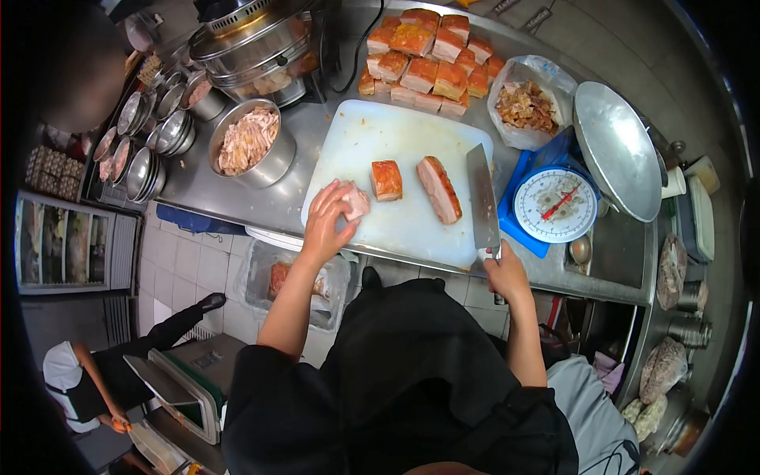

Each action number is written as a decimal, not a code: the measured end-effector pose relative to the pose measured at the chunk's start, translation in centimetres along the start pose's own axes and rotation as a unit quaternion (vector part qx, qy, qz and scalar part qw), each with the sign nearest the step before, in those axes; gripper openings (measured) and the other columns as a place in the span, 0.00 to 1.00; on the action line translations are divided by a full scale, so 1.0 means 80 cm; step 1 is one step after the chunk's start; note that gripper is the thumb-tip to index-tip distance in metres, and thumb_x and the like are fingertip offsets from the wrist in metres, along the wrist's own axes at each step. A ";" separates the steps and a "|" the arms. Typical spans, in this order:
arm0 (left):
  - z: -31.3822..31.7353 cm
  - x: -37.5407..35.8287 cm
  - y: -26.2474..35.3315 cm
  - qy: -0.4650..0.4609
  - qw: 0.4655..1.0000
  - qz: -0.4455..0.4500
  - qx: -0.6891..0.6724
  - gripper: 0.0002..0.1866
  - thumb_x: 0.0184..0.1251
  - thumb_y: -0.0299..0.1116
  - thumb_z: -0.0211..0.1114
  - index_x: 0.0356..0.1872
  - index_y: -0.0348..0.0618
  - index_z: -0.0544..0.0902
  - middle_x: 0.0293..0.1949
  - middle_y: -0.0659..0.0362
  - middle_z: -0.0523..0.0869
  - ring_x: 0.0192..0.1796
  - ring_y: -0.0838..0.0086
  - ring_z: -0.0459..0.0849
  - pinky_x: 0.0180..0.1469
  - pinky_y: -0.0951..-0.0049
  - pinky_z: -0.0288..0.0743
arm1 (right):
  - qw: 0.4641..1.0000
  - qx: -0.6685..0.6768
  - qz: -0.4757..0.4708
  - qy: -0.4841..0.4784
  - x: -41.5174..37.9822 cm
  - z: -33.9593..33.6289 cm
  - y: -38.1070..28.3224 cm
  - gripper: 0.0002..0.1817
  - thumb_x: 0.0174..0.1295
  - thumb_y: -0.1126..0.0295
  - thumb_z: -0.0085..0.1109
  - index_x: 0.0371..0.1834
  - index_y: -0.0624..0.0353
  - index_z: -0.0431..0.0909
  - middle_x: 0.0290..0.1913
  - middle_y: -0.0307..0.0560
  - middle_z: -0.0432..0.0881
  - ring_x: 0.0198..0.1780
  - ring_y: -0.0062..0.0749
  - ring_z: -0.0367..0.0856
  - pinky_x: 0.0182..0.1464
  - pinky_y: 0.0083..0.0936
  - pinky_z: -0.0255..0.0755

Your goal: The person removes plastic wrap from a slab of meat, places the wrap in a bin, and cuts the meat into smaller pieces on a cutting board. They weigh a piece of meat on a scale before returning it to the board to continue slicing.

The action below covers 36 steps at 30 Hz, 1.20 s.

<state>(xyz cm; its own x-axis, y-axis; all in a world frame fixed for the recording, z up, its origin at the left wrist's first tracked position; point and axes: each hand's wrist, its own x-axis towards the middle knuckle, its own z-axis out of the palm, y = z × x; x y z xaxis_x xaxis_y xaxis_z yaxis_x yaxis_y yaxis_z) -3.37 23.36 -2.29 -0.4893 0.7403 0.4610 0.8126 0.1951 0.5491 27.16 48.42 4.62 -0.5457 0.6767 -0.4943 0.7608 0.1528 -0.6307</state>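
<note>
On the left part of the white cutting board [396, 134], my left hand [327, 215] lies with its fingers over a pale piece of meat [358, 203]. My right hand [505, 271] is wrapped round the handle of a cleaver [482, 198], whose broad blade lies along the board's right edge. Between my hands are a squarish piece of crisp-skinned pork [386, 180] and, to its right, a longer strip of pork [439, 190]. Neither hand touches these two pieces.
Behind the board sit stacked pork blocks [427, 59] and a bag of browned scraps [526, 107]. A blue scale [555, 203] with a metal pan [617, 150] stands right. A pot of shredded meat [252, 144] stands left. A co-worker [87, 380] is at lower left.
</note>
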 end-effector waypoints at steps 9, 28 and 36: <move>0.007 -0.031 0.026 0.029 0.997 -0.023 -0.072 0.12 0.57 0.25 0.72 0.39 0.44 0.78 0.64 0.52 0.85 0.77 0.49 0.70 0.75 0.51 0.63 | 1.000 0.000 0.004 0.002 0.001 0.002 -0.002 0.18 0.64 0.70 0.54 0.56 0.63 0.74 0.26 0.55 0.83 0.17 0.40 0.81 0.24 0.36 0.75; 0.014 0.014 -0.006 0.015 0.993 -0.112 -0.037 0.12 0.68 0.34 0.65 0.48 0.41 0.82 0.45 0.51 0.84 0.49 0.52 0.81 0.52 0.58 0.76 | 0.996 -0.038 -0.080 -0.015 -0.054 0.003 -0.052 0.19 0.64 0.64 0.60 0.55 0.60 0.74 0.32 0.68 0.85 0.37 0.65 0.85 0.41 0.52 0.76; 0.018 0.009 -0.005 0.003 0.993 -0.116 -0.028 0.12 0.69 0.34 0.63 0.49 0.41 0.80 0.45 0.49 0.82 0.49 0.50 0.80 0.53 0.55 0.75 | 0.945 -0.177 -0.248 -0.119 -0.065 0.052 -0.129 0.17 0.66 0.67 0.61 0.53 0.64 0.72 0.34 0.61 0.87 0.40 0.62 0.86 0.45 0.53 0.78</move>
<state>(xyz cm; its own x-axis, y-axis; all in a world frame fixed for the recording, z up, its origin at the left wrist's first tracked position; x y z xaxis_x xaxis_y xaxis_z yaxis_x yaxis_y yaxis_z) -3.59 24.76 -3.15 -0.6642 0.6748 0.3217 0.6586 0.3245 0.6790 20.65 40.30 11.23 -0.8973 0.2850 -0.3371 0.4381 0.6680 -0.6016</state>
